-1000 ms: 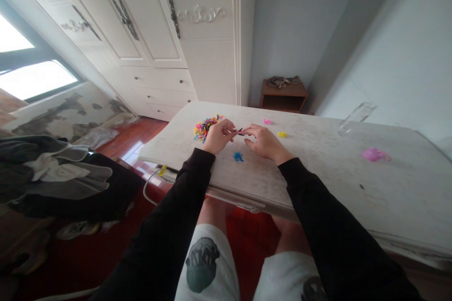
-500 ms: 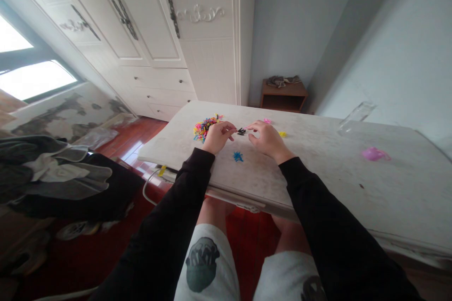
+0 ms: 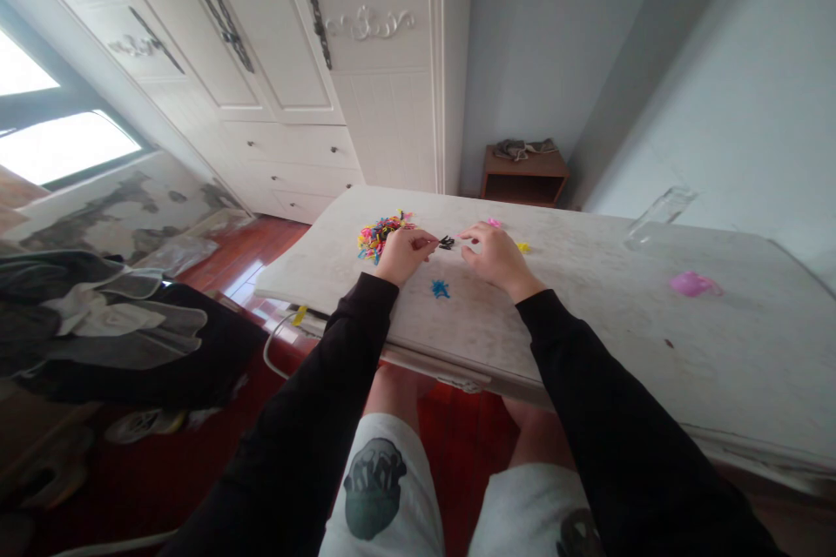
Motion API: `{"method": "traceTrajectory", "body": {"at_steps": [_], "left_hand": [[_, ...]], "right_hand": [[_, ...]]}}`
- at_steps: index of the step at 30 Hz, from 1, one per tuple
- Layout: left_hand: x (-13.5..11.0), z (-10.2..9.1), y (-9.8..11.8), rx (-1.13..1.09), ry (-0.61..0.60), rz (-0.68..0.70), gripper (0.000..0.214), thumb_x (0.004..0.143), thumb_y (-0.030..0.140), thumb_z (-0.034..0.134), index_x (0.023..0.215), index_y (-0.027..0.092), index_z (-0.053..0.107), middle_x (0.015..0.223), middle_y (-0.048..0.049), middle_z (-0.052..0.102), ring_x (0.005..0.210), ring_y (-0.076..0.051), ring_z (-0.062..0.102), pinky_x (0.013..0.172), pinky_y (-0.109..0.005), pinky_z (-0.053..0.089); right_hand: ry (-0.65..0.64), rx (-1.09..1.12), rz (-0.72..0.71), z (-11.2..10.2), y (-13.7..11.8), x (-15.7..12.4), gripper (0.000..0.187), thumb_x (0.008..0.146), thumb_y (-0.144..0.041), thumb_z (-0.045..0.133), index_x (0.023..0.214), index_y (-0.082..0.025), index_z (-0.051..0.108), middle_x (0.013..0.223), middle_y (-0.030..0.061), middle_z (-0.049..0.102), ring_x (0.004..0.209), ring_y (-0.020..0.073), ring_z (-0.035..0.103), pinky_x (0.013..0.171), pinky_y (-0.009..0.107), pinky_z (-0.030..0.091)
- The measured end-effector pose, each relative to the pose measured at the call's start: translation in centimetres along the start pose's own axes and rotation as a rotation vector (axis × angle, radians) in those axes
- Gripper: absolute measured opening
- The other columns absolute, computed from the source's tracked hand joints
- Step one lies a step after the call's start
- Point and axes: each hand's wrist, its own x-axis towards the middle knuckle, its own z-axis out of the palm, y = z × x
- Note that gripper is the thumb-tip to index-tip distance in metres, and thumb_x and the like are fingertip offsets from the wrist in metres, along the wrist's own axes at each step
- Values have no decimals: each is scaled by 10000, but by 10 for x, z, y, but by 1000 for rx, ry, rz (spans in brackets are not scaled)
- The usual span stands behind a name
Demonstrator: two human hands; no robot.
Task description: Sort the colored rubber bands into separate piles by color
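A small heap of thin black pieces (image 3: pixel 447 242) lies on the white table between my hands; their kind is too small to make out. My left hand (image 3: pixel 403 256) has thumb and forefinger pinched together at the heap's left edge, and what is between them is hidden. Just right of the heap is my right hand (image 3: pixel 491 256), thumb and forefinger apart with nothing visible between them. Behind my left hand spreads a mixed multicoloured pile (image 3: pixel 379 237) of similar small pieces, partly covered by it. A blue heap (image 3: pixel 440 289) lies nearer to me.
Beyond my right hand are a pink heap (image 3: pixel 495 223) and a yellow heap (image 3: pixel 523 248). Farther right on the table (image 3: pixel 588 322) are a clear glass (image 3: pixel 659 216) lying tilted and a pink bag-like item (image 3: pixel 693 284). A cable (image 3: pixel 269 348) hangs at the left edge.
My right hand has drawn slightly right, away from the black heap, and its fingertips have parted. My left hand stays at the heap almost unmoved.
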Motion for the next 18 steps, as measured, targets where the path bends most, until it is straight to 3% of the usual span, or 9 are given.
{"method": "traceTrajectory", "body": {"at_steps": [6,11,18], "left_hand": [[0,1,3,84,-4,57,153,837,271,683,886,198,808,745,-35,765,660,-168,691,648,-272,551],[-2,2,8,132,-71,128,302,820,177,655,1086,193,795,1017,-75,784,873,-184,715,731,-272,558],[-2,4,4,192,-106,158,345,835,193,667,1161,196,781,992,-73,764,835,-176,690,749,-279,543]], "right_hand": [[4,-1,-9,0,1,1,222,853,-166,628,1015,-166,780,1086,114,760,929,248,688,902,388,547],[28,-5,-20,1,3,0,217,844,-173,628,1000,-177,778,1056,101,767,904,242,687,878,379,554],[122,0,39,-6,20,8,284,806,-157,617,1042,-157,774,1095,118,754,916,253,689,927,409,559]]}}
